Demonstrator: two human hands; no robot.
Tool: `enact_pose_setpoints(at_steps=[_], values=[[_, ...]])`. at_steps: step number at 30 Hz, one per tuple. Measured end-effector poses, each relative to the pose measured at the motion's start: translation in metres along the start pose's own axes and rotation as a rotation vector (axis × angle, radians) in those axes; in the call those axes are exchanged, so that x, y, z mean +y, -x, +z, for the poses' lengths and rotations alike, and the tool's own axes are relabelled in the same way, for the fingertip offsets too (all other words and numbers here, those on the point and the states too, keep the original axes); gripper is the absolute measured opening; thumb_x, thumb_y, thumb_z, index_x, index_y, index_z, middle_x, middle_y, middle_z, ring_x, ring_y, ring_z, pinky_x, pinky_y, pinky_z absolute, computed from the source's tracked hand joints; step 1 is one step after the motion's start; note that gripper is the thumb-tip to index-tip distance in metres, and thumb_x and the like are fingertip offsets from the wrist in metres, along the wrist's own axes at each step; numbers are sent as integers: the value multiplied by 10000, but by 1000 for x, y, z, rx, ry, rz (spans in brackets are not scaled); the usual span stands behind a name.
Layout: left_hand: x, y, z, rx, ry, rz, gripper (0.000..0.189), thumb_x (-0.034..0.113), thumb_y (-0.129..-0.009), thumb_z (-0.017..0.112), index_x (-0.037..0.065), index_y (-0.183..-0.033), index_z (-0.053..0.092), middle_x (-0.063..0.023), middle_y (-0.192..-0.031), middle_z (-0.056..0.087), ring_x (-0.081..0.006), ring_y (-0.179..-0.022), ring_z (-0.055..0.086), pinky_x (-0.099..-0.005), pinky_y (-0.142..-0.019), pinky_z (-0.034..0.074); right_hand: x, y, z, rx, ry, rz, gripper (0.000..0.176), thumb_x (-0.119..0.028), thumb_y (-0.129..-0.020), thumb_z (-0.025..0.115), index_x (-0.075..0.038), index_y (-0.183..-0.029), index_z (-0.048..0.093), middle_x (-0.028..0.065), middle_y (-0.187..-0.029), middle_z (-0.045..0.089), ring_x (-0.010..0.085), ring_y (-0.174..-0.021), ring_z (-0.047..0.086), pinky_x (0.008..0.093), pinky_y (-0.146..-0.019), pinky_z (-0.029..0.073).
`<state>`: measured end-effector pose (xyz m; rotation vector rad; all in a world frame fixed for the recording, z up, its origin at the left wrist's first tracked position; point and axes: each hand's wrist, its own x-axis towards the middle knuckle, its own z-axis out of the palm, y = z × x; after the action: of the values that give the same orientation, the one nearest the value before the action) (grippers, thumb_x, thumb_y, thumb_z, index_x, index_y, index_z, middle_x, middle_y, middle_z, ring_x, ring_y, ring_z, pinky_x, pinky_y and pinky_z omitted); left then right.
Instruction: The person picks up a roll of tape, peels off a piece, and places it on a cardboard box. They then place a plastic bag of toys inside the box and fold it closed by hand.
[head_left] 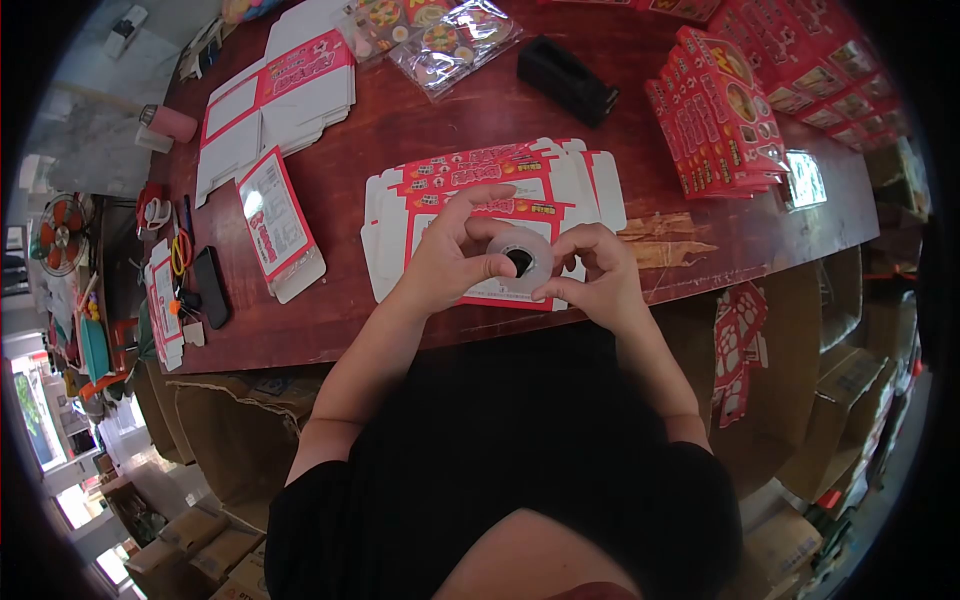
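Observation:
My left hand (455, 250) grips a roll of clear tape (537, 262) by its left side, with the thumb near the dark centre hole. At the roll's right edge, my right hand (597, 270) has its thumb and index finger closed on the rim. Below both hands lies a spread of flat red and white cartons (390, 215) on the dark red table (430, 130). A black tape dispenser (567, 80) stands farther back, with no roll visible in it.
Flattened cartons (235, 135) lie back left, near a single carton (272, 225). A black phone (212, 287) and scissors (181, 250) lie at left. Printed red cartons (715, 115) stand at right. Clear packets (450, 45) lie at the back. Cardboard boxes (780, 370) stand below the table edge.

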<state>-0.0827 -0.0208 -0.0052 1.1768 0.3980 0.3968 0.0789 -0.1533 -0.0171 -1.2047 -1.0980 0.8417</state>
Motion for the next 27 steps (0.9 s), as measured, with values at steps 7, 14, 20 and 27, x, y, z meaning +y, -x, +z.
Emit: enact_pose_setpoints(at_steps=[7, 14, 20, 27], values=[[-3, -1, 0, 43, 36, 17, 809, 222, -678, 808, 51, -1314, 338, -120, -992, 657, -161, -929, 615, -284, -825, 471, 2, 0, 5, 63, -34, -71, 379, 10, -596, 812, -40, -894, 583, 43, -840, 615, 106, -741, 586, 240, -632, 432], [-13, -3, 4, 101, 184, 45, 786, 201, -697, 792, 66, -1326, 339, -98, -990, 648, -164, -941, 611, -288, -828, 474, 8, -1, 9, 120, -31, -202, 363, 29, -627, 792, -30, -912, 576, 71, -885, 611, 146, -772, 602, 258, -660, 464], [-19, -3, 9, 132, 326, 53, 714, 162, -731, 762, 69, -1315, 361, -128, -1059, 632, -200, -1010, 593, -327, -885, 465, 6, -2, 16, 161, 54, -157, 468, -55, -613, 832, -35, -987, 552, 69, -910, 597, 142, -808, 575, 263, -676, 468], [-20, -2, 11, 135, 371, 34, 668, 142, -761, 738, 70, -1314, 369, -130, -1116, 600, -210, -1055, 569, -339, -905, 467, 14, 1, 14, 130, 159, -173, 535, 9, -610, 820, -40, -1027, 487, 60, -980, 558, 130, -854, 533, 267, -744, 449]])
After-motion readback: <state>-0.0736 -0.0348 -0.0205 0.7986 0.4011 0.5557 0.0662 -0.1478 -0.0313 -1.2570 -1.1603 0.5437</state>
